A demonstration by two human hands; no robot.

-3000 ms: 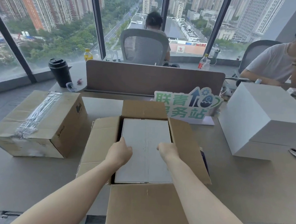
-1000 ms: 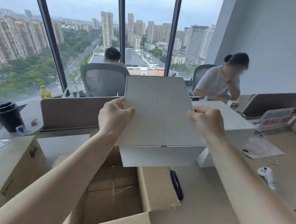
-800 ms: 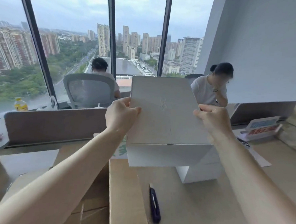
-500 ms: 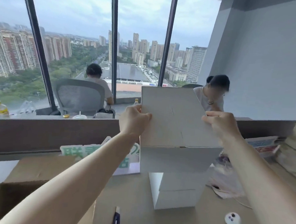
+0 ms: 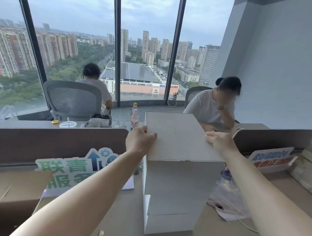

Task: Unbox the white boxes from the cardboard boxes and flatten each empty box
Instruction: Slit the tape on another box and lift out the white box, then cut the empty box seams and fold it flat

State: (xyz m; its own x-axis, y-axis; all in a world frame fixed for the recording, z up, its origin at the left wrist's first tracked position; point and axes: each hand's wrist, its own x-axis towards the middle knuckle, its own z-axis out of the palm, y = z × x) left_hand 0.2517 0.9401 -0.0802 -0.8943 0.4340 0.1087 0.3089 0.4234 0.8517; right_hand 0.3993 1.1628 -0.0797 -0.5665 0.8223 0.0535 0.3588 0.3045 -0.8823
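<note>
Wide desk (image 5: 126, 223) underfoot of it all, and right in the middle a stack of white boxes, the top white box (image 5: 177, 137) sitting on the lower white box (image 5: 171, 210). At the left edge, the open cardboard box (image 5: 9, 196), flap up. Left hand (image 5: 140, 141) grips the top box's left edge, fingers curled round it; right hand (image 5: 218, 140) clamps the right edge likewise. Behind, a green sign (image 5: 71, 169) and a water bottle (image 5: 134, 116).
</note>
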